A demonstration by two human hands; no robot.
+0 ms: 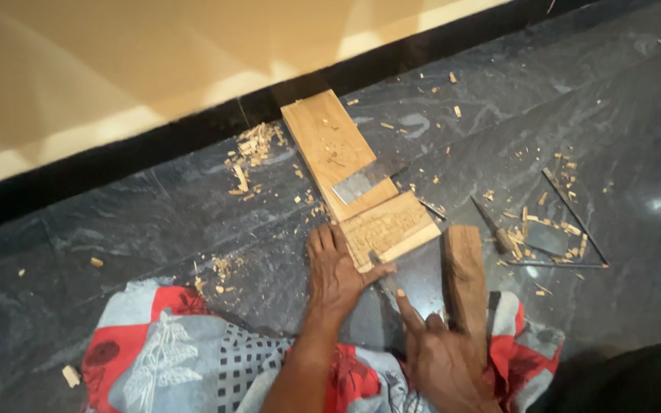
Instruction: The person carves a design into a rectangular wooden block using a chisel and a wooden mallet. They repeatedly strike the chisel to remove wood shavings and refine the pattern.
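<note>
A small carved wooden panel [389, 227] lies on the dark stone floor at the near end of a long plain plank [329, 145]. My left hand [336, 274] rests flat on the floor against the panel's left corner, fingers stretched out, thumb beside a thin metal chisel [383, 277] whose tip touches the panel's near edge. My right hand [444, 361] grips a thick wooden mallet block [465, 277] that stands up to the right of the panel, with the index finger pointing toward the chisel. A flat metal blade [359, 183] lies across the plank.
The plank's far end butts against the black skirting of a cream wall [154, 61]. More chisels [496, 229] and a thin metal rod [572, 208] lie to the right among wood chips [254, 145]. A red and grey patterned cloth [185, 356] covers my lap.
</note>
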